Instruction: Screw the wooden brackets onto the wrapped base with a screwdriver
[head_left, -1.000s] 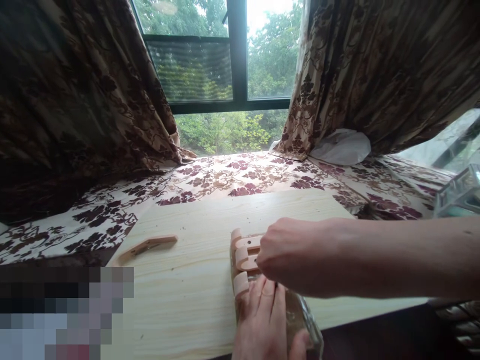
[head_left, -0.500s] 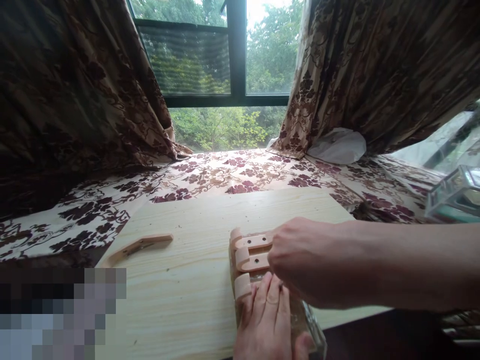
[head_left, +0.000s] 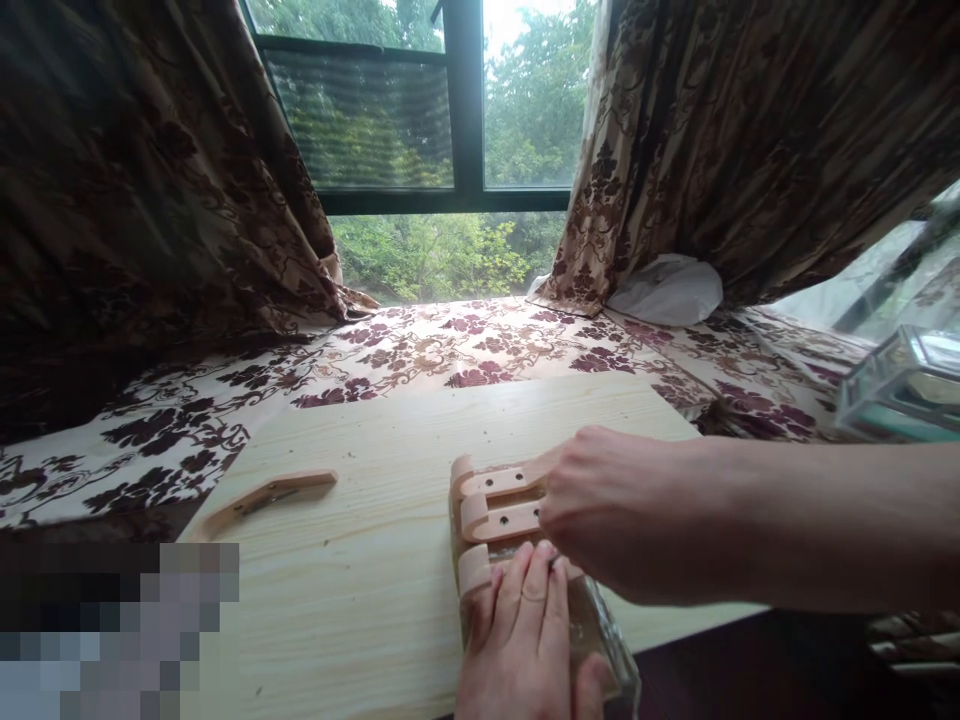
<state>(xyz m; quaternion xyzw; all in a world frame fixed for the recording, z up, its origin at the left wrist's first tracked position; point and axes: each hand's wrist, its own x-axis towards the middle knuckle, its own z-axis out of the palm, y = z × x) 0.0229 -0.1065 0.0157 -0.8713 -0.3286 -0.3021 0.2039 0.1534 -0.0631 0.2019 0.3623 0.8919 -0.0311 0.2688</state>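
My left hand (head_left: 517, 640) lies palm down with its fingers stretched out, over the nearest of three pale wooden hook-shaped pieces (head_left: 474, 570). These pieces lie side by side on a clear, glass-like block (head_left: 619, 640), their curled ends at its left edge. Dark round holes or screw heads show in the two farther pieces (head_left: 499, 522). My right hand (head_left: 589, 500) is closed in a fist above their right-hand part, close to my left fingertips. Its fingers point away from view, so whatever they grip is hidden. A small dark spot shows by my left fingertips.
The block rests on a pale wood-grain board (head_left: 360, 590). Another bent wooden piece (head_left: 277, 490) lies at the left. Flowered cloth (head_left: 480, 345) stretches behind, with a white plastic bag (head_left: 667, 290) and a clear box (head_left: 907, 385) at the right. Dark specks dot the board.
The whole view has shifted slightly, so everything appears a little farther left. My right fist stays over the wooden pieces and my left hand keeps its place on the nearest one.
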